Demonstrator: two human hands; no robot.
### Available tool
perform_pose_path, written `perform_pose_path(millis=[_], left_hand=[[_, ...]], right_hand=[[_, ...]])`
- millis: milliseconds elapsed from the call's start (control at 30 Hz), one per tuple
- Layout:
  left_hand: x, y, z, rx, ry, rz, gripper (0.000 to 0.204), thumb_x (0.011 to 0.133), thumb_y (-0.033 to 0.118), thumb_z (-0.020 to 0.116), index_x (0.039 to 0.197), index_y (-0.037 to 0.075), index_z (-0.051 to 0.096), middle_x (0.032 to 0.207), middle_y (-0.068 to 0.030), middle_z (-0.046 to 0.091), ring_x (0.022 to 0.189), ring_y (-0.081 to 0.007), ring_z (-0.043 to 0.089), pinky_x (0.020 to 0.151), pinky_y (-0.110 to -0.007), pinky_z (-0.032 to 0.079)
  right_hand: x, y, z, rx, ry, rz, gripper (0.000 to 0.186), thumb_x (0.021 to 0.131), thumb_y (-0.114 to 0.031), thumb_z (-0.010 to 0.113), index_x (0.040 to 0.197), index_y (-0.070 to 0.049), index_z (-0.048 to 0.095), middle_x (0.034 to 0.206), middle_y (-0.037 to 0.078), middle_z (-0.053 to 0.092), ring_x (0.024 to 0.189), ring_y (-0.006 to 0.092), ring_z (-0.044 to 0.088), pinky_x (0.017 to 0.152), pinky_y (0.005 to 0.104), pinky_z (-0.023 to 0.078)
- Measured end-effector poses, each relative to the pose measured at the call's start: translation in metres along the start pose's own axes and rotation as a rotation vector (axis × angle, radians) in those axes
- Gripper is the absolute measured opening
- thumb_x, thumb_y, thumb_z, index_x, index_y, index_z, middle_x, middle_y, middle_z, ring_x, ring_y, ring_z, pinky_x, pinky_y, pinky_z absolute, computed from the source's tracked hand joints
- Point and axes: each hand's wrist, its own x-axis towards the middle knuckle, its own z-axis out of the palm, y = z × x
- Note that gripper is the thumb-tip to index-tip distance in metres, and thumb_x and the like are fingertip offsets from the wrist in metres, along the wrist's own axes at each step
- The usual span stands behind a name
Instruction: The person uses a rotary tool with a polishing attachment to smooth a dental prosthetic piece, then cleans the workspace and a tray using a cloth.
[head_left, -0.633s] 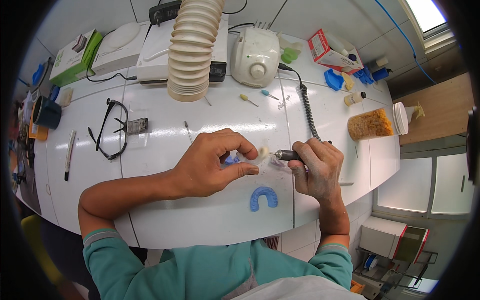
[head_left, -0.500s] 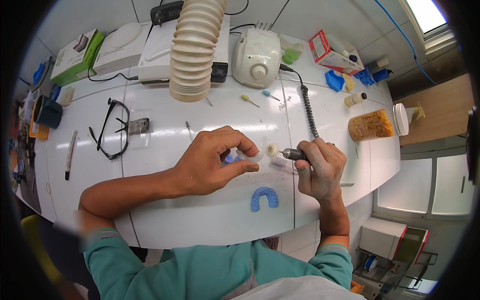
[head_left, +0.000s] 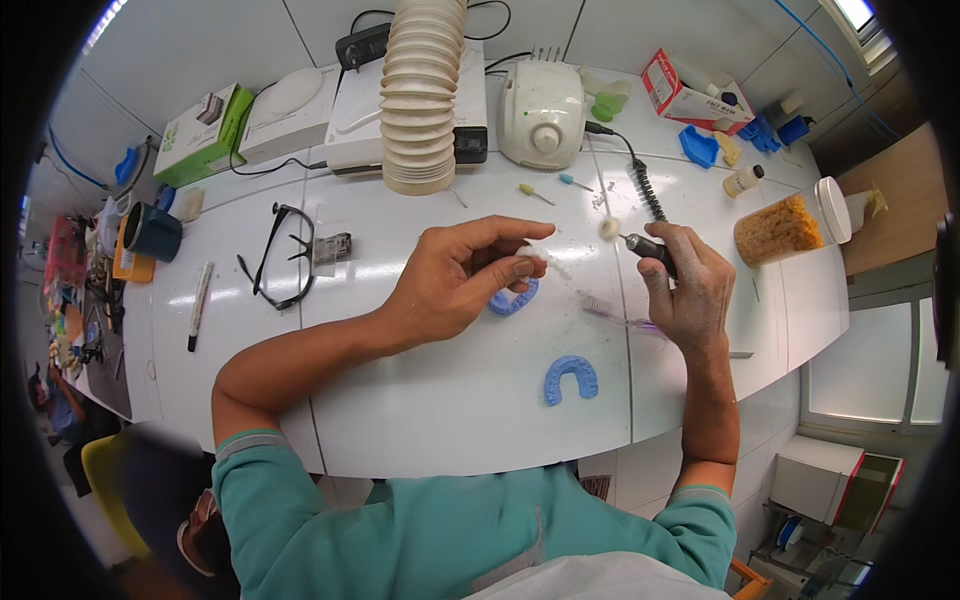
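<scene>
Right hand (head_left: 692, 285) clasps the handpiece (head_left: 646, 248), axis slanting away leftward; left hand (head_left: 455, 275) pinches a seemingly whitish piece (head_left: 537, 251).

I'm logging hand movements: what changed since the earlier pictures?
The right hand moved its rotary handpiece forward and right, away from the left hand, which also moved forward, exposing more of a blue piece. Neither let go; the blue dental-arch model stayed.

The left hand (head_left: 470, 280) pinches thumb (head_left: 505, 274) toward forefinger (head_left: 514, 230) at frame centre, left forearm (head_left: 310, 372) slanting from lower left, while the dusty right hand (head_left: 692, 280), right of centre, curls above an upright right forearm (head_left: 711, 400).
</scene>
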Motion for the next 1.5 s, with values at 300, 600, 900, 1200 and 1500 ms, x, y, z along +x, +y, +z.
perform_pose_path(millis=[300,600,900,1200,1500], left_hand=[[-0.022,0.051,-0.026,0.217,0.042,0.269,0.024,0.101,-0.009,0.074,0.124,-0.003,0.080,0.109,-0.0158,0.081,0.101,-0.0262,0.084,0.080,-0.030,0.071],[-0.109,0.044,-0.033,0.904,0.155,-0.088,0.020,0.097,-0.005,0.076,0.115,0.000,0.082,0.101,-0.0117,0.081,0.089,-0.0212,0.081,0.083,-0.033,0.066],[-0.106,0.016,-0.027,1.324,0.124,-0.049,0.017,0.102,0.015,0.076,0.116,0.008,0.083,0.105,-0.0094,0.076,0.091,-0.0307,0.076,0.081,-0.041,0.060],[-0.102,0.007,-0.028,1.519,-0.041,-0.033,0.017,0.095,0.008,0.079,0.112,0.007,0.080,0.110,-0.0068,0.075,0.095,-0.0290,0.076,0.082,-0.042,0.060],[-0.191,0.050,-0.146,1.210,0.872,0.237,0.017,0.097,0.005,0.082,0.113,0.005,0.084,0.102,-0.0112,0.084,0.082,-0.0227,0.080,0.072,-0.034,0.059]], right_hand=[[-0.007,0.011,0.020,0.040,0.062,-0.013,0.036,0.104,-0.046,0.078,0.116,-0.012,0.079,0.091,0.006,0.083,0.067,0.0183,0.075,0.059,0.0323,0.055],[-0.010,0.006,0.010,0.099,0.048,0.004,0.031,0.105,-0.040,0.078,0.115,-0.011,0.079,0.094,0.008,0.085,0.071,0.0195,0.079,0.062,0.0324,0.058],[-0.008,0.003,0.009,0.084,0.010,0.008,0.033,0.104,-0.041,0.080,0.116,-0.010,0.078,0.095,0.010,0.085,0.073,0.0207,0.079,0.067,0.0349,0.060],[-0.008,0.011,0.008,0.099,-0.010,0.024,0.025,0.105,-0.031,0.079,0.119,-0.010,0.077,0.098,0.010,0.085,0.079,0.0206,0.081,0.071,0.0338,0.061],[-0.011,0.033,0.010,0.157,0.041,-0.012,0.031,0.116,-0.034,0.065,0.124,-0.005,0.075,0.090,0.012,0.078,0.071,0.0163,0.066,0.066,0.0334,0.050]])
